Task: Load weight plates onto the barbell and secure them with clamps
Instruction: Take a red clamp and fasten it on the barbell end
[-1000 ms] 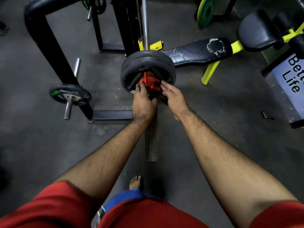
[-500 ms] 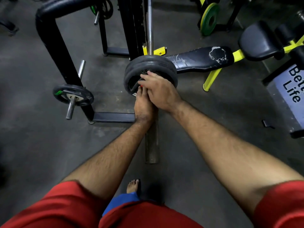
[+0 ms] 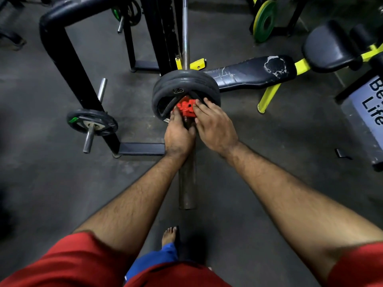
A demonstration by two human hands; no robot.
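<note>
You're pressing the red plastic collar clamp [image 3: 186,108] on the steel barbell sleeve [image 3: 187,183], right against the stacked black rubber weight plates [image 3: 186,82]. Your left hand [image 3: 178,135] is curling on its left side, your right hand [image 3: 215,126] on its right, fingers [image 3: 202,104] half closed around it. Sleeve axis is running toward you; clamp sits ahead of both hands, about equally near.

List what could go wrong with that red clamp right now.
1. Fingers of both hands sit at the red clamp against the black plates; snapping it shut may pinch them.
2. A bare foot stands just past the sleeve end; an unsecured plate could slide off near it.
</note>
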